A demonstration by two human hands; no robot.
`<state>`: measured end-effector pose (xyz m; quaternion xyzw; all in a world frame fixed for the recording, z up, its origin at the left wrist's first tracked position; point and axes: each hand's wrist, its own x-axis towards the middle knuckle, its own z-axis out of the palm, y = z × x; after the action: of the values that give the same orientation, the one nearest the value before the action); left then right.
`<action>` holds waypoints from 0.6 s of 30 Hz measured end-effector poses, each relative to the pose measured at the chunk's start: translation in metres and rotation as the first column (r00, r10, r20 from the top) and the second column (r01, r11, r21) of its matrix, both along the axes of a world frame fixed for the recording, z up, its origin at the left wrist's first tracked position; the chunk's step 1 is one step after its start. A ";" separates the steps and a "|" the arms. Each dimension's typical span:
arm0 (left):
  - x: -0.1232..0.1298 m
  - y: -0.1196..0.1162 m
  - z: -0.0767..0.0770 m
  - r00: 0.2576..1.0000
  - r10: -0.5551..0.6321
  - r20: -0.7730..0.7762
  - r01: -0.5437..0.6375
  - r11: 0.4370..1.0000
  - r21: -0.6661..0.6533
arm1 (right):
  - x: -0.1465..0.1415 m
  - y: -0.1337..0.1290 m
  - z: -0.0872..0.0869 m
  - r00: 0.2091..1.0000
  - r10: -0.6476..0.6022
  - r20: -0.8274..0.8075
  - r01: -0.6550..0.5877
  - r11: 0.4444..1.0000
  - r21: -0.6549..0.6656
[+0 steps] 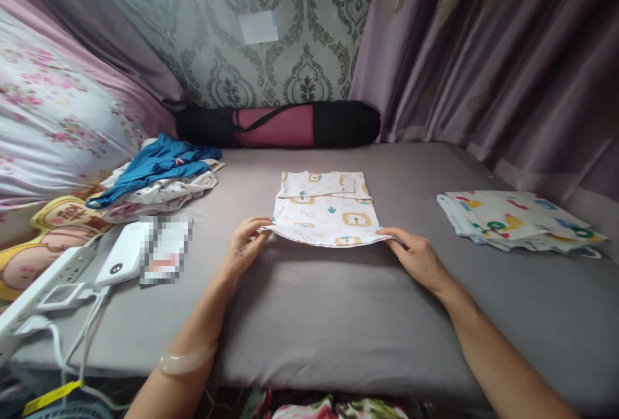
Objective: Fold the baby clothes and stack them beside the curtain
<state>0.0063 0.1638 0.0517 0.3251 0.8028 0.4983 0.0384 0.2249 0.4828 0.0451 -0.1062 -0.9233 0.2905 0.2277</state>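
A white garment [319, 216] with a lion-and-leaf print lies partly folded on the grey sheet in the middle. Its far part is folded over in a band, and its near edge is lifted off the bed, sagging slightly between my hands. My left hand [246, 245] pinches the near left corner between thumb and fingers. At the near right corner, my right hand [413, 254] grips the cloth the same way. Whether the garment is a top or bottoms I cannot tell.
Folded printed clothes [522, 216] lie at the right. Crumpled clothes with a blue garment [162, 164] are at the left, near a white power bank [124, 254], a blurred flat item [167, 251] and a power strip [48, 283]. A black-and-pink roll bag [278, 126] rests against the wall.
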 end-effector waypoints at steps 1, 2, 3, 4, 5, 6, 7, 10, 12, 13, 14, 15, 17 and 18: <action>-0.002 0.002 0.001 0.998 0.010 0.056 -0.012 0.999 0.030 | -0.001 0.001 0.002 1.000 -0.019 0.016 0.019 1.000 -0.018; -0.004 0.004 0.003 0.993 0.022 0.114 -0.029 0.998 0.057 | -0.003 0.003 0.004 0.999 -0.033 0.025 0.034 0.999 -0.039; -0.007 0.007 0.005 0.985 0.033 0.169 -0.046 0.996 0.077 | -0.005 0.005 0.007 0.999 -0.044 0.031 0.045 0.997 -0.059; -0.009 0.010 0.008 0.975 0.039 0.219 -0.060 0.994 0.093 | -0.008 0.007 0.009 0.998 -0.052 0.034 0.055 0.995 -0.077; -0.012 0.014 0.011 0.964 0.040 0.262 -0.069 0.992 0.104 | -0.012 0.010 0.012 0.997 -0.061 0.036 0.064 0.993 -0.095; -0.016 0.017 0.013 0.954 0.040 0.296 -0.077 0.990 0.115 | -0.017 0.014 0.013 0.997 -0.067 0.034 0.070 0.991 -0.111; -0.020 0.022 0.015 0.947 0.040 0.319 -0.084 0.989 0.124 | -0.023 0.018 0.014 0.997 -0.068 0.028 0.071 0.989 -0.126; -0.035 0.038 0.016 0.944 0.058 0.325 -0.109 0.984 0.143 | -0.045 0.032 0.013 0.998 -0.063 0.005 0.063 0.982 -0.179; -0.048 0.051 0.011 0.954 0.095 0.286 -0.141 0.979 0.146 | -0.064 0.041 0.009 0.996 -0.086 -0.007 0.082 0.970 -0.228; -0.055 0.058 0.007 0.957 0.123 0.262 -0.163 0.977 0.138 | -0.073 0.045 0.008 0.993 -0.114 -0.002 0.110 0.963 -0.245; -0.062 0.065 0.003 0.958 0.160 0.237 -0.193 0.973 0.124 | -0.083 0.047 0.007 0.988 -0.152 0.012 0.150 0.957 -0.249; -0.068 0.073 -0.001 0.956 0.202 0.212 -0.228 0.968 0.102 | -0.093 0.049 0.006 0.980 -0.198 0.035 0.200 0.950 -0.239; -0.078 0.087 -0.007 0.947 0.286 0.147 -0.294 0.955 0.037 | -0.111 0.050 0.006 0.951 -0.292 0.106 0.307 0.936 -0.171; -0.083 0.093 -0.009 0.941 0.321 0.106 -0.322 0.947 -0.004 | -0.119 0.049 0.007 0.930 -0.338 0.145 0.356 0.926 -0.125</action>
<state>-0.0764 0.2569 0.0425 0.1634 0.8385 0.5198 -0.0036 0.1064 0.5316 0.0524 -0.3021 -0.8777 0.3068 0.2105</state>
